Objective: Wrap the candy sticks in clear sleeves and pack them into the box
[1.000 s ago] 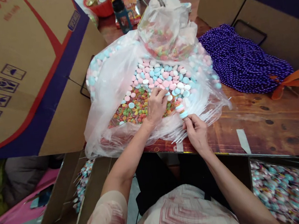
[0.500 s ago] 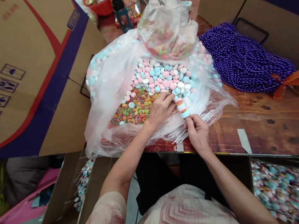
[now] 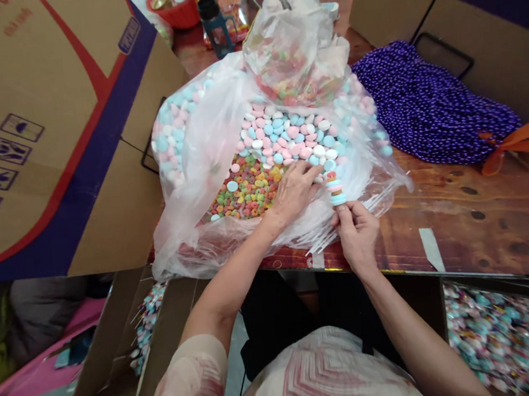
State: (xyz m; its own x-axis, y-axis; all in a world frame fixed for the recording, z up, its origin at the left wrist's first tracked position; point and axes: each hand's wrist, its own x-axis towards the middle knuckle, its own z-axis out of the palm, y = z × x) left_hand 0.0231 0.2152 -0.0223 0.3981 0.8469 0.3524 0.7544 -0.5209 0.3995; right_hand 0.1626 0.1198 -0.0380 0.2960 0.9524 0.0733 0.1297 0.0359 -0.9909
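Observation:
My right hand (image 3: 358,234) pinches a thin stick upright; a short stack of candies (image 3: 335,190) in blue, pink and small colours sits on its top. My left hand (image 3: 295,191) rests palm down on the candy in a big clear plastic bag (image 3: 186,188), fingertips beside the stack. The bag holds flat pastel discs (image 3: 285,134) in pink, blue and white at the back and small bright ring candies (image 3: 245,194) in front. Whether the left fingers pinch a candy is hidden.
A pile of purple beads (image 3: 426,101) lies right of the bag on the wooden table (image 3: 464,218). Large cardboard boxes (image 3: 43,122) stand left and right. A smaller bag of candy (image 3: 296,59) sits on the big one. Boxes of finished sticks (image 3: 504,342) lie below.
My left hand has slid right from the ring candies to the stick's top. The stack on the stick has gained a piece, and my right hand shifted slightly right.

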